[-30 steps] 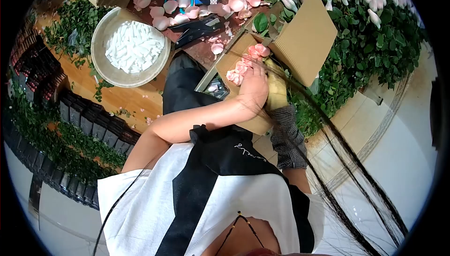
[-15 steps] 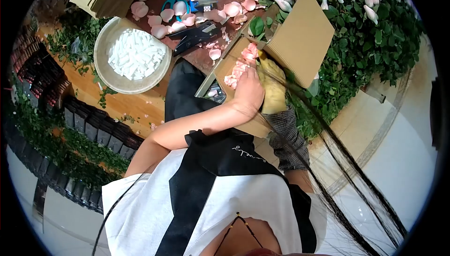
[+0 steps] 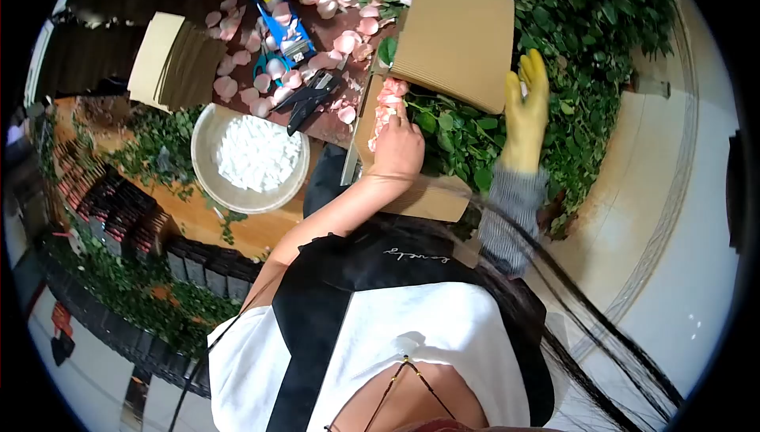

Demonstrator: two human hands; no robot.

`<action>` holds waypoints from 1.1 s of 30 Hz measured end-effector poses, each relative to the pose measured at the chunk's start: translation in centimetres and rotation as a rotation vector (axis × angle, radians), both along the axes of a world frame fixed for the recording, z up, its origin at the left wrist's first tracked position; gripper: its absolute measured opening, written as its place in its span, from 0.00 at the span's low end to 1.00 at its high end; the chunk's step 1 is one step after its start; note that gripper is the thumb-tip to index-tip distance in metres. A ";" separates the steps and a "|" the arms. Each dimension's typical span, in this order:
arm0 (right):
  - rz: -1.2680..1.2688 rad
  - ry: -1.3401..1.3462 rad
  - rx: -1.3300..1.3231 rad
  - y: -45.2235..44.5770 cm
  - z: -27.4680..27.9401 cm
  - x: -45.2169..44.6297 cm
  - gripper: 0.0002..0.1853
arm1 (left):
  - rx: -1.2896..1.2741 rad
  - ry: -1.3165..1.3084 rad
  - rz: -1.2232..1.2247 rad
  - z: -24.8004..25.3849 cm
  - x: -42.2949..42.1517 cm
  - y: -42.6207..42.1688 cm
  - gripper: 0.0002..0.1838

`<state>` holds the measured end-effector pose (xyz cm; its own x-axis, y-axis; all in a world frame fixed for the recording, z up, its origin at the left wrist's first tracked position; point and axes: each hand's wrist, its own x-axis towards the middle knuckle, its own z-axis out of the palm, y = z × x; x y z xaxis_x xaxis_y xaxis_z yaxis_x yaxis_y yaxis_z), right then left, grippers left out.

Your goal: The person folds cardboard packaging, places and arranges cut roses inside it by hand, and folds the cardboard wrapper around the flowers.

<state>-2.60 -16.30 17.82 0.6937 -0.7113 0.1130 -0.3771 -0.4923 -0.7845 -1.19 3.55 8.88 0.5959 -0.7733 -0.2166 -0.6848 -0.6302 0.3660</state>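
My bare left hand (image 3: 398, 147) is closed over a row of pink roses (image 3: 388, 104) lying against a sheet of cardboard (image 3: 364, 125); its fingertips press on the blooms and hide some of them. Off to the right, my right hand (image 3: 528, 111), in a yellow glove, hangs over green rose leaves with thumb and fingers apart. A small pale spot shows between them, too small to make out. A large flap of corrugated cardboard (image 3: 459, 32) stands up between the two hands. Leafy stems (image 3: 455, 135) extend from under that flap.
A white bowl (image 3: 202, 167) holds many small white pieces. Loose pink petals (image 3: 226, 86), a black stapler-like tool (image 3: 310, 101), teal-handled scissors (image 3: 264, 76) and a blue tool (image 3: 289, 36) lie on the table. Stacked cardboard (image 3: 158, 60) is at left, a large leaf pile (image 3: 586, 60) at right.
My gloved right hand has left the roses and moved right, over the leaves. My left hand stays on the roses. The whole view has shifted with my head.
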 end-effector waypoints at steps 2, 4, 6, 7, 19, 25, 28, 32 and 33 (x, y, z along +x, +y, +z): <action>-0.007 0.081 0.361 -3.4 -3.5 -0.9 0.33 | 0.048 0.026 0.011 0.4 -0.1 0.0 0.18; 0.087 0.016 0.489 -5.1 -3.3 -0.9 0.34 | 0.047 -0.037 -0.039 0.7 0.2 0.4 0.18; 0.048 -0.600 0.728 -4.4 0.8 -1.8 0.36 | 0.026 -0.099 -0.099 -0.4 0.4 0.6 0.18; 0.092 -0.700 0.895 -4.7 2.4 -3.1 0.37 | 0.030 -0.117 -0.106 -1.0 0.5 0.7 0.18; 1.113 0.442 -0.310 2.9 -8.7 -0.6 0.34 | -0.138 0.477 -0.230 4.7 7.5 10.1 0.16; 0.956 0.781 -0.601 7.3 -8.1 -3.0 0.44 | -0.187 -0.532 0.631 14.5 20.5 22.8 0.19; 0.950 0.764 -0.632 7.3 -8.6 -3.2 0.43 | -0.015 -0.559 0.665 11.8 26.6 27.1 0.28; 0.952 0.796 -0.571 7.4 -7.9 -2.8 0.45 | 0.086 -0.301 0.683 7.4 30.2 29.3 0.36; 0.952 0.796 -0.574 7.4 -7.6 -2.7 0.45 | 0.042 -0.278 0.716 7.2 29.8 29.1 0.38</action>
